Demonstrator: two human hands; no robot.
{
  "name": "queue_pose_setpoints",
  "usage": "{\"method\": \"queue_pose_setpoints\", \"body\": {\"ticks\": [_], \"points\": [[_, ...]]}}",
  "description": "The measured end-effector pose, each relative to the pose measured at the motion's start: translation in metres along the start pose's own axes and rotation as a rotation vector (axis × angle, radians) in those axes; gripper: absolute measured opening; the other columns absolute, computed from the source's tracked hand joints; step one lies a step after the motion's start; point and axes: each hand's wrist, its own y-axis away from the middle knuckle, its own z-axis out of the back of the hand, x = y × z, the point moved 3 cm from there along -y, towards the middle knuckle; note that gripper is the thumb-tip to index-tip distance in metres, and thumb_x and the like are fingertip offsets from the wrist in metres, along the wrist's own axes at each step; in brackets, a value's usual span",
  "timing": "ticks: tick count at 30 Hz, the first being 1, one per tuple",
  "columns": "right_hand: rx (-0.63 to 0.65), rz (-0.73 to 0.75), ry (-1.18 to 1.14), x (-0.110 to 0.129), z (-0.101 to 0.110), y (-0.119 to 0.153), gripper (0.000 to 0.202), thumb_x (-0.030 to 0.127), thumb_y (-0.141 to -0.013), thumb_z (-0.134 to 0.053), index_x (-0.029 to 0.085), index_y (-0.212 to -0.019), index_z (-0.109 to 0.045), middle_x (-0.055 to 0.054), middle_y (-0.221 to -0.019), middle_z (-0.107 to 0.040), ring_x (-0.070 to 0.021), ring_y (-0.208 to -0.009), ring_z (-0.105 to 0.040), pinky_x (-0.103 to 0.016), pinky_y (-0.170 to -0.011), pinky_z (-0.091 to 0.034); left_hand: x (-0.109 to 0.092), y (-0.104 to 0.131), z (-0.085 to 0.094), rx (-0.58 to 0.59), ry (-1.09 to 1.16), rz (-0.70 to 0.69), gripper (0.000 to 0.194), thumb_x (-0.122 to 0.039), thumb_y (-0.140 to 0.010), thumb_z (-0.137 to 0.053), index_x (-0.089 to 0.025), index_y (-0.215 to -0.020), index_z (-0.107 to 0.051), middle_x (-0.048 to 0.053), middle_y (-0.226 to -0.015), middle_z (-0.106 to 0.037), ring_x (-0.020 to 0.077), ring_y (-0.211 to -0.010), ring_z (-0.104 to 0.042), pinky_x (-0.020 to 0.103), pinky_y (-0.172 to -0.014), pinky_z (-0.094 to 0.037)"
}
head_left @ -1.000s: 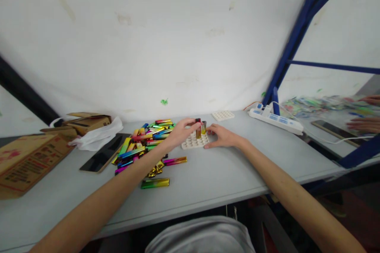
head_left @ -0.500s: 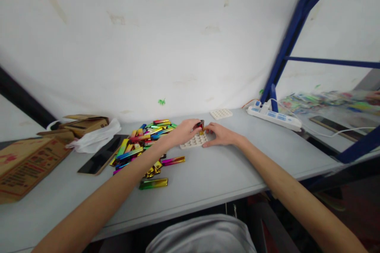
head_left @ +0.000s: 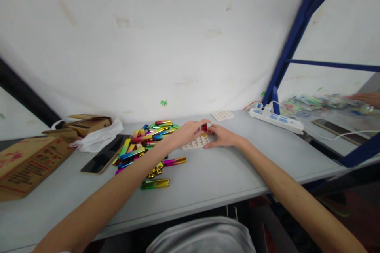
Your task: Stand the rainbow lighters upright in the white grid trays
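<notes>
Over the white tray with rows of holes [head_left: 191, 146], my left hand [head_left: 188, 132] pinches a red and gold, lighter-like metallic case [head_left: 204, 128] that stands upright. Its lower end is at the tray's right part; whether it sits in a hole I cannot tell. From the right, my right hand [head_left: 224, 136] is curved with thumb and fingers apart. Its thumb is by the tray's right edge, and its fingertips are close to the case. Left of the tray lies a heap of shiny multicoloured cases [head_left: 139, 140], partly hidden behind my left forearm.
Another white holed tray [head_left: 222, 116] lies by the wall. A power strip [head_left: 276, 120] sits to the right, beside a blue frame post. Leftward are a dark phone-like slab [head_left: 103, 156], a white plastic bag [head_left: 99, 138] and cardboard boxes [head_left: 32, 162]. Another person's hand [head_left: 366, 98] shows far right.
My left index finger has lifted over the top of the case, which shows more red now. The view has shifted slightly. At far right, the other person's hand has come further into view.
</notes>
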Motion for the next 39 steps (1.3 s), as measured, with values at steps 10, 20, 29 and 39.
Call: {"method": "queue_pose_setpoints", "body": {"ticks": [10,20,29,39], "points": [[-0.009,-0.024,0.010,-0.004,-0.001,0.002,0.068,0.063,-0.075,-0.080,0.014,-0.120,-0.065,-0.012,-0.108,-0.063,-0.0273,-0.097,-0.061,-0.040,-0.090,-0.051,0.041,0.065,0.036,-0.053,-0.180,0.320,0.020,-0.032,-0.090,-0.060,-0.018,-0.082,-0.071,0.005,-0.075,-0.073,0.0194,-0.068,-0.066,0.028,-0.064,-0.046],[-0.004,-0.064,-0.017,-0.003,0.000,0.003,0.072,0.063,-0.073,-0.081,0.014,-0.123,-0.064,-0.012,-0.109,-0.064,-0.0274,-0.097,-0.063,-0.039,-0.089,-0.052,0.041,0.093,0.032,0.016,-0.389,0.131,0.025,-0.014,-0.080,-0.064,-0.019,-0.101,-0.077,0.012,-0.108,-0.069,0.0283,-0.107,-0.062,0.042,-0.098,-0.048],[0.004,-0.053,-0.049,-0.003,0.001,0.004,0.072,0.062,-0.075,-0.080,0.015,-0.128,-0.063,-0.012,-0.112,-0.064,-0.0272,-0.098,-0.062,-0.040,-0.091,-0.051,0.038,0.092,0.032,-0.190,-0.183,0.140,0.012,-0.027,-0.088,-0.064,-0.019,-0.097,-0.067,0.010,-0.105,-0.063,0.0286,-0.107,-0.058,0.046,-0.098,-0.047],[0.018,-0.078,-0.037,0.005,0.007,0.006,0.067,0.058,-0.076,-0.081,0.014,-0.123,-0.064,-0.014,-0.114,-0.066,-0.0292,-0.100,-0.064,-0.041,-0.092,-0.051,0.012,0.088,0.034,-0.461,1.060,0.440,0.031,-0.038,-0.083,-0.074,-0.021,-0.084,-0.047,-0.006,-0.058,-0.055,0.0107,-0.049,-0.052,0.022,-0.050,-0.040]]}}
